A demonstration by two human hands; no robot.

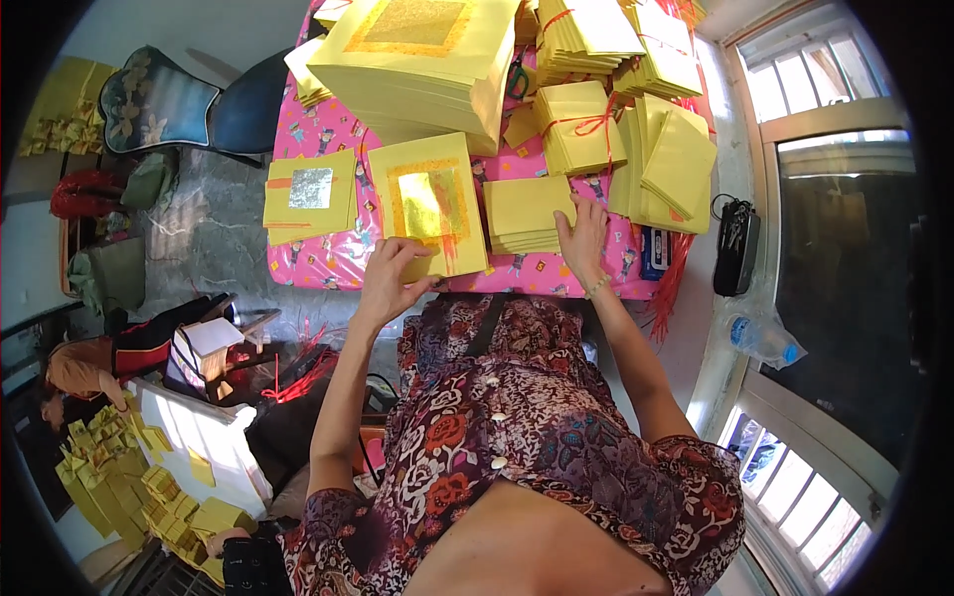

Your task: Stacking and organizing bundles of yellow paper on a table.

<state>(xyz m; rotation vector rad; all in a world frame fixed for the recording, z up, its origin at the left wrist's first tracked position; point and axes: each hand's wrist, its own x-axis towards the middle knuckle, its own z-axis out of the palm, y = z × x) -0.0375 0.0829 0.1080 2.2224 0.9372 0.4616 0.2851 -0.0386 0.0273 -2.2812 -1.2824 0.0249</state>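
Note:
My left hand (pixel 393 278) rests at the near left corner of a yellow paper sheet (pixel 459 199) with an orange-bordered gold foil square. Its fingers are bent on the paper and its thumb lies by the near edge, with a gap between them. My right hand (pixel 584 236) lies with fingers spread at the right side of a low stack of folded yellow paper (pixel 525 214); the thumb touches the stack. Left of the gold sheet is a smaller yellow stack (pixel 288 211) with a silver foil square. A tall pile of large yellow sheets (pixel 427 84) stands behind.
Red-tied bundles of yellow paper (pixel 581 129) crowd the far right of the pink-covered table (pixel 318 273). Red strings (pixel 671 288) hang off its right corner. A black case (pixel 735 248) and plastic bottle (pixel 765 341) lie by the window. Another person (pixel 84 363) sits at lower left near more paper.

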